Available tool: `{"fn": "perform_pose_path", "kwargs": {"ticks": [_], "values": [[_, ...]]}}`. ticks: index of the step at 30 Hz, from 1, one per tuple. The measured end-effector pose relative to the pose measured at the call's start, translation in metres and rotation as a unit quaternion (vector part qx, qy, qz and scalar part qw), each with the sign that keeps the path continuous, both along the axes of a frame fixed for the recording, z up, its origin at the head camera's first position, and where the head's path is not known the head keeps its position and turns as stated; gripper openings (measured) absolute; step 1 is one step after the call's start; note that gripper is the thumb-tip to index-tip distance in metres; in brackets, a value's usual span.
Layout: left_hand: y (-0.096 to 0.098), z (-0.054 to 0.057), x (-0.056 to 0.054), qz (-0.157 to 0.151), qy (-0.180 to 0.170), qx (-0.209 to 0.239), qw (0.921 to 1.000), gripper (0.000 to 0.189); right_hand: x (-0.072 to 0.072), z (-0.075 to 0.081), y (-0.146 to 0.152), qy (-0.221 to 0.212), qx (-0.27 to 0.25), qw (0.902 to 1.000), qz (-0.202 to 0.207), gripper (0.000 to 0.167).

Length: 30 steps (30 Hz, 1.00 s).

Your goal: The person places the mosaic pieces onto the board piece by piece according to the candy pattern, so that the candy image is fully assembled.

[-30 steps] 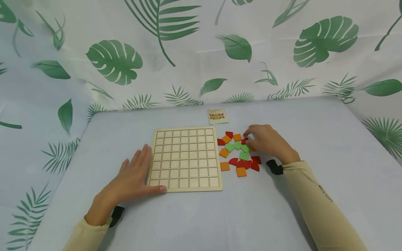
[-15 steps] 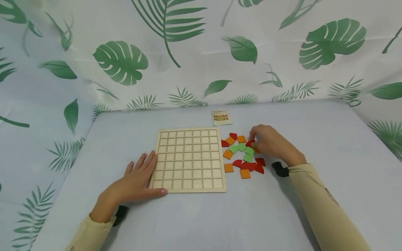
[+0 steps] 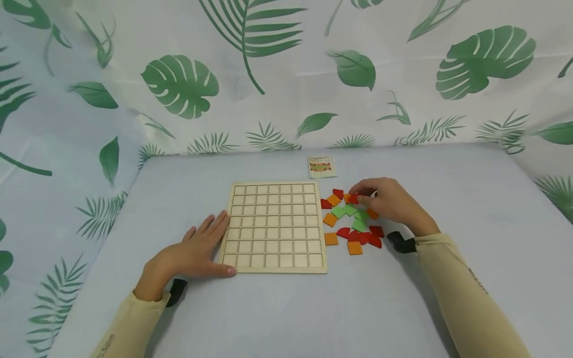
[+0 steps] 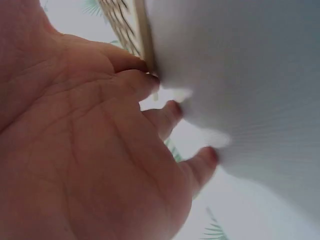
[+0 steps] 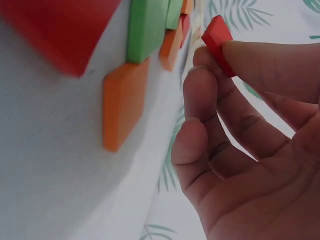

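A square wooden grid board (image 3: 276,226) lies flat on the table, its cells bare. My left hand (image 3: 194,253) rests at its left side, fingers spread and straight, fingertips at the left edge and thumb at the near corner. In the left wrist view the palm (image 4: 90,150) fills much of the frame beside the board's edge (image 4: 145,40). My right hand (image 3: 389,201) pinches a red tile (image 5: 218,45) between thumb and index finger, held above the loose tiles. Under and around it lie green tiles (image 3: 359,224), orange tiles (image 3: 355,248) and red tiles (image 3: 377,231).
A small pattern card (image 3: 322,167) with a red, orange and green design lies behind the board's far right corner. The pale tabletop (image 3: 286,313) reaches toward me. A white cloth with green leaves (image 3: 277,74) hangs behind the table.
My right hand has picked the red tile up from the pile and moved it slightly left. The left hand stays at the board. The head view has shifted a little.
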<state>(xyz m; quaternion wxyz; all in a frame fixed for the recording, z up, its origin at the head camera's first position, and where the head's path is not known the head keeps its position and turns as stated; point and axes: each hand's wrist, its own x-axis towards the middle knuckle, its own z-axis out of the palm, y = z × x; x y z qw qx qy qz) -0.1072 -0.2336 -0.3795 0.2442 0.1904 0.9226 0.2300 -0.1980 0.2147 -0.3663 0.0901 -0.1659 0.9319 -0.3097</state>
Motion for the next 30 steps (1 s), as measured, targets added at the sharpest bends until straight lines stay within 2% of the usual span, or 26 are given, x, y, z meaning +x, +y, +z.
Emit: {"fn": "perform_pose_path", "kwargs": {"ticks": [6,9,13,20,26,30], "values": [[-0.002,-0.006,-0.006,0.001,0.034,-0.056,0.9979,0.137,-0.003,0.004,-0.011,-0.018,-0.011,0.9997,-0.012,0.015],[-0.001,-0.005,-0.005,0.002,0.045,-0.070,0.9965,0.137,-0.005,0.007,-0.018,-0.028,-0.025,0.9991,-0.020,0.013],[0.002,0.001,-0.005,0.006,0.037,-0.064,0.9972,0.135,-0.008,0.010,-0.028,-0.050,-0.070,0.9961,-0.022,0.012],[0.006,0.005,-0.005,0.003,0.037,-0.057,0.9977,0.133,-0.014,0.008,-0.052,-0.096,-0.155,0.9828,-0.028,0.014],[0.006,0.004,-0.006,0.007,0.033,-0.058,0.9978,0.132,-0.019,0.005,-0.079,-0.118,-0.186,0.9749,-0.033,0.014],[0.003,-0.001,-0.007,0.007,0.035,-0.050,0.9981,0.133,-0.021,0.005,-0.098,-0.132,-0.195,0.9716,-0.027,0.013]]}}
